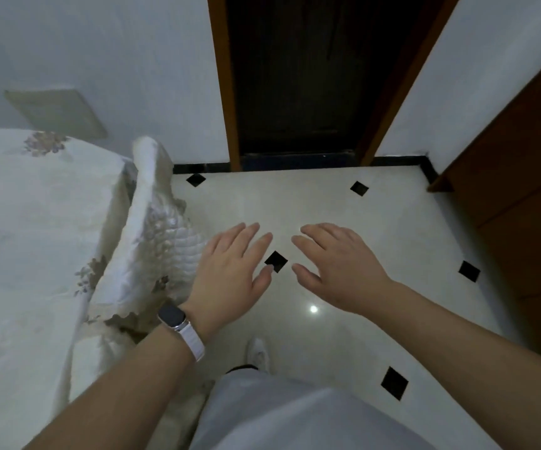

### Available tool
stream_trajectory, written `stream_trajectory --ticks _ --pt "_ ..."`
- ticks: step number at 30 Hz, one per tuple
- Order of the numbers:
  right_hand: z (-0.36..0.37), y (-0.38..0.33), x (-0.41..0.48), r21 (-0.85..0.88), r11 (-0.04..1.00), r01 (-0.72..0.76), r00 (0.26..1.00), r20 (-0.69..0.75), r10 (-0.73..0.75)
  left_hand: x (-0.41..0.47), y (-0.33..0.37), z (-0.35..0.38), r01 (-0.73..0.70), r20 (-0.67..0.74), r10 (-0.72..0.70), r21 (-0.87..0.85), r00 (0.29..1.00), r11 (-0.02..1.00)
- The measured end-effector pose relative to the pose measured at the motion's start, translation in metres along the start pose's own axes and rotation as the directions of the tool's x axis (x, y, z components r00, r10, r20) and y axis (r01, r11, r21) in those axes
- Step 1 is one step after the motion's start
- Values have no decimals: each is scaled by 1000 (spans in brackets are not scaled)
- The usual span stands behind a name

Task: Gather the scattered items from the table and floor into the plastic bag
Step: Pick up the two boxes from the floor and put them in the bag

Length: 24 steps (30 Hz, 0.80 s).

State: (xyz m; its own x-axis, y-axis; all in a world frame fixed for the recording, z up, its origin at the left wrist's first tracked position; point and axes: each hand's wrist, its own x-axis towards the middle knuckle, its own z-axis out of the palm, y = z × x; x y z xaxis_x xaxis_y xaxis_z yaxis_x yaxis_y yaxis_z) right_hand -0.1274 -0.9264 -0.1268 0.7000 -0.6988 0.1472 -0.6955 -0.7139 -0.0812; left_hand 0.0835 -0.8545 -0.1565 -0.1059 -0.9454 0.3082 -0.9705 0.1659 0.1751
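My left hand [230,267] and my right hand [337,264] are both stretched out in front of me, palms down, above the pale tiled floor [295,203]. Their fingers are spread and neither holds anything. A watch with a white strap [178,323] sits on my left wrist. No plastic bag, table or scattered items show in this view.
A bed with a white flowered quilt [35,222] fills the left side, its corner [155,228] hanging down beside my left hand. A dark doorway with a wooden frame [227,92] lies straight ahead. Brown wooden furniture [522,206] stands at the right. My white shoe [257,352] shows below.
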Motion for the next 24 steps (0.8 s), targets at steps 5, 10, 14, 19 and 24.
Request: stream_trajectory --ticks 5,10,14,19,24 --pt "-8 40 77 -26 998 -51 998 46 52 87 -43 5 -16 -22 16 -11 1000 1000" --pt "-9 85 126 -30 995 -90 992 84 92 159 -57 17 -43 -5 43 -8 999 999" --pt "3 140 167 7 995 -95 994 49 94 219 -65 42 -38 17 38 15 999 999" --pt "25 220 234 69 996 -50 999 20 48 306 -75 75 -13 40 9 97 999 995" --pt "20 290 308 115 993 23 998 59 -29 393 -78 83 82 59 -94 174 994 981"
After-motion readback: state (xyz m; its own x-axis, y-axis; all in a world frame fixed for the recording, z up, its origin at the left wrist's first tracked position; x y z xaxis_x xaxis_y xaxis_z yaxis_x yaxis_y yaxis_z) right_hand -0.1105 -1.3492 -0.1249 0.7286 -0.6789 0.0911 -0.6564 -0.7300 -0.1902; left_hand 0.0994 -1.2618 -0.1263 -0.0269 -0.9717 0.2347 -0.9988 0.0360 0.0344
